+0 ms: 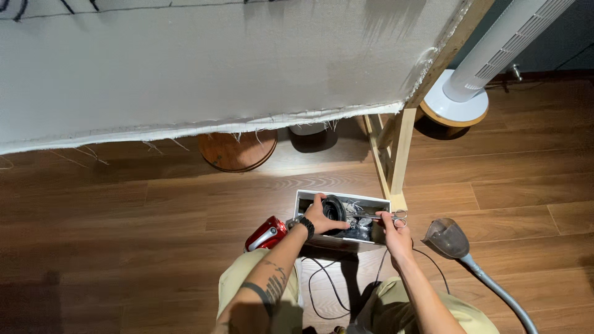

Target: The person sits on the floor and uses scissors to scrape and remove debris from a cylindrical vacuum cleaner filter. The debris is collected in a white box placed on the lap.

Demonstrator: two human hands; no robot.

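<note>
The white rectangular box (342, 199) stands on the brown wooden plank floor (124, 216), before the pale wooden frame leg (396, 154). The red handheld vacuum (266, 234) lies left of the box, and the grey funnel-shaped hose nozzle (447, 239) lies right of it. The white tower fan (489, 62) stands behind, to the right.

1. Wooden plank floor (124, 210), brown.
2. White open box (342, 201), on it.
3. Red appliance (266, 234), just beside the box.
4. Round wooden base (238, 151).
5. Tower fan base (455, 105).
6. Vacuum nozzle (447, 238) with hose.
7. Black cable (325, 281).
</note>
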